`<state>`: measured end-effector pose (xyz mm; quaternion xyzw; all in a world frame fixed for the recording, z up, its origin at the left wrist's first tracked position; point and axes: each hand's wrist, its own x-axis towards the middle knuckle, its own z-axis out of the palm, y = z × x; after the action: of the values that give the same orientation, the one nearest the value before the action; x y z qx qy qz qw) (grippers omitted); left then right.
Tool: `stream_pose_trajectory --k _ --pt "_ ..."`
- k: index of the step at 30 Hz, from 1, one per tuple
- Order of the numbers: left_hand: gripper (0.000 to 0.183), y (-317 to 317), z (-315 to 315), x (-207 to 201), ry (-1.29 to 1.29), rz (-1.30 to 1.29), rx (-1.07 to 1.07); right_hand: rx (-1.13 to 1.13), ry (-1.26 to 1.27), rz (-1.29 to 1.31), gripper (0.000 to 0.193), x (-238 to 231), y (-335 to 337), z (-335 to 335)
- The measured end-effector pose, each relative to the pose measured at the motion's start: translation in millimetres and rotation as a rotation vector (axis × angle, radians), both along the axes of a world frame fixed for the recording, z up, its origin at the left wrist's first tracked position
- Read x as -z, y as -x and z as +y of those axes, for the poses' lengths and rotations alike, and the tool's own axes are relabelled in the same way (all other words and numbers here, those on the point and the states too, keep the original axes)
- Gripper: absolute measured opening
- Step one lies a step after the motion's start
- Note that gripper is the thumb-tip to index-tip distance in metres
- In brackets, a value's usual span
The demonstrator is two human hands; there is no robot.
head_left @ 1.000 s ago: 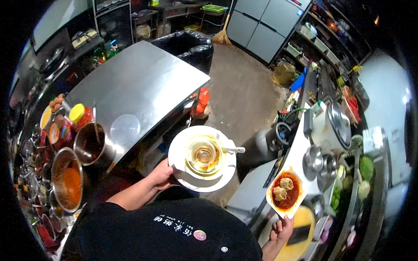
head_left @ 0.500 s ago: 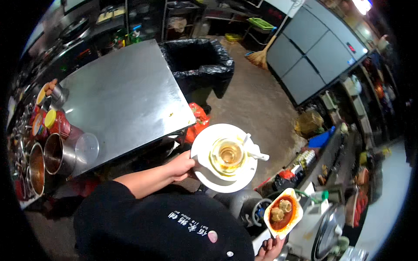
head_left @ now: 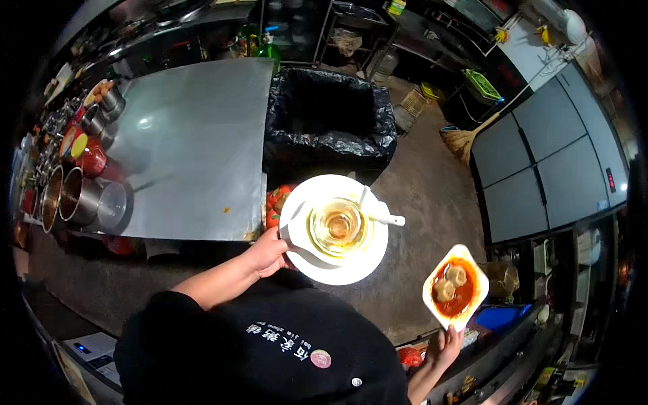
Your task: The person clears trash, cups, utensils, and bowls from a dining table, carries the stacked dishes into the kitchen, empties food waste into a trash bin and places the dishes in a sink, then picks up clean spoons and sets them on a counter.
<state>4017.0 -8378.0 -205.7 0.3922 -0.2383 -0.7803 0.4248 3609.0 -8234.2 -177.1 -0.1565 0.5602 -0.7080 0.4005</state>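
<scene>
My left hand (head_left: pixel 264 256) grips the near left rim of a round white plate (head_left: pixel 331 275). On the plate stands a clear glass bowl or cup (head_left: pixel 339 226), with a white spoon (head_left: pixel 388 219) whose handle juts past the right rim. Yellowish liquid shows in and around the glass; whether it lies in one vessel or two is hard to make out. Held out to the right, my right hand (head_left: pixel 445 345) pinches the near corner of a small white diamond-shaped dish (head_left: pixel 430 295). Two pale brown lumps (head_left: pixel 450 283) sit there in red, oily sauce.
Ahead stands a big bin (head_left: pixel 385 145) lined with black plastic. To its left, a steel table (head_left: pixel 196 155) carries steel pots (head_left: pixel 84 202) and jars along its left side. A broom (head_left: pixel 462 143) leans by the grey refrigerator (head_left: pixel 547 169) at right. Red bags (head_left: pixel 273 202) lie beside the table.
My view has turned left, so the bin and refrigerator sit farther right. The right hand has raised its dish up and outward, away from the cluttered counter. Both hands keep their holds.
</scene>
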Motion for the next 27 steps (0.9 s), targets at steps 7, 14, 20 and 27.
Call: stream_pose_trajectory --k 7,14,20,27 --pt "0.042 23.2 -78.9 -3.8 0.070 -0.010 -0.295 -0.349 0.044 0.014 0.040 -1.4 43.3 -246.5" --pt "0.047 56.3 -135.7 -37.8 0.036 -0.048 -0.589 -0.655 -0.011 0.056 0.036 -7.3 1.8 -483.6" --pt "0.051 76.5 -116.5 35.3 0.006 -0.224 -0.860 -0.998 -0.103 0.552 0.036 59.9 -63.3 -677.4" --pt "0.038 174.3 -135.8 -13.5 -0.136 -0.485 -1.223 -1.243 0.065 1.548 0.024 97.6 -169.7 -780.3"
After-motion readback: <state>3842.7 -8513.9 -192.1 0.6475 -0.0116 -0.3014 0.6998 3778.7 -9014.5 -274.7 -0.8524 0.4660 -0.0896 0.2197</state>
